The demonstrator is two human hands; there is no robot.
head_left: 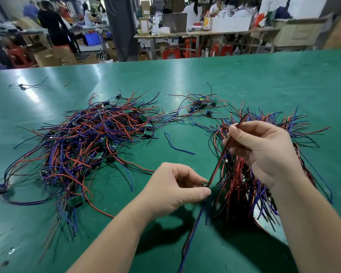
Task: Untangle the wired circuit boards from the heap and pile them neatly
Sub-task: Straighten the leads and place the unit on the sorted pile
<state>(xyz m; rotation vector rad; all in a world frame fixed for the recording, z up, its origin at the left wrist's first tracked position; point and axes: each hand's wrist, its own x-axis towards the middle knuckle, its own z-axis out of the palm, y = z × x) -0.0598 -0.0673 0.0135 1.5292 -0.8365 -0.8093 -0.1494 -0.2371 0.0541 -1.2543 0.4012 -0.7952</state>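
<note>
left hand (171, 191): pinches a small circuit board (205, 184) at its fingertips | right hand (258, 146): pinches that board's red-black wires (218, 164), taut between both hands | tangled heap (87, 142): left of left hand | sorted pile (242, 186): beneath right hand, on the green table (264, 79)

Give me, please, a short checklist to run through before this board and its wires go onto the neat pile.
1. Left hand pinches the small board: ok.
2. Right hand grips the red and black wires, pulled straight: ok.
3. Held unit free of the tangled heap: ok.
4. Blue wire hanging below the left hand free of snags: cannot tell.
5. Neat pile lies right under the held wires: ok.
6. Loose blue wire on the table out of the way: ok.
</note>
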